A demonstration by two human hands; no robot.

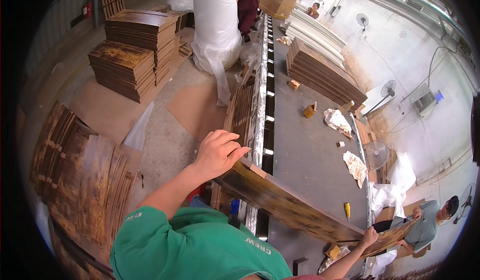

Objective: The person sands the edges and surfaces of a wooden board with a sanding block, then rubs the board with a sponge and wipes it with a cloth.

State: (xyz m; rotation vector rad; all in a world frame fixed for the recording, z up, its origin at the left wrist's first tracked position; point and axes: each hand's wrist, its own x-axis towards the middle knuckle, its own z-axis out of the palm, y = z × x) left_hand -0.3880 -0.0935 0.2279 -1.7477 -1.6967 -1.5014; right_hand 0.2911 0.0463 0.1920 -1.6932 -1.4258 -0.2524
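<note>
A long, dark-stained wooden board stands tilted on its edge in front of me, slanting from near my chest down to the right across the grey work table. My left hand is at its upper left end; the thumb is just above the corner, fingers loosely bent and apart, with nothing seen between them. At the lower right, my right hand is closed round the board's edge. Beyond that hand, a co-worker in grey holds a stained board piece with both hands; I cannot tell whether it is the same board.
The grey table carries stacked brown boards, a small pot, crumpled rags and a yellow-handled tool. Leftward stand board stacks and leaning panels. A wrap roll is ahead, beside another person.
</note>
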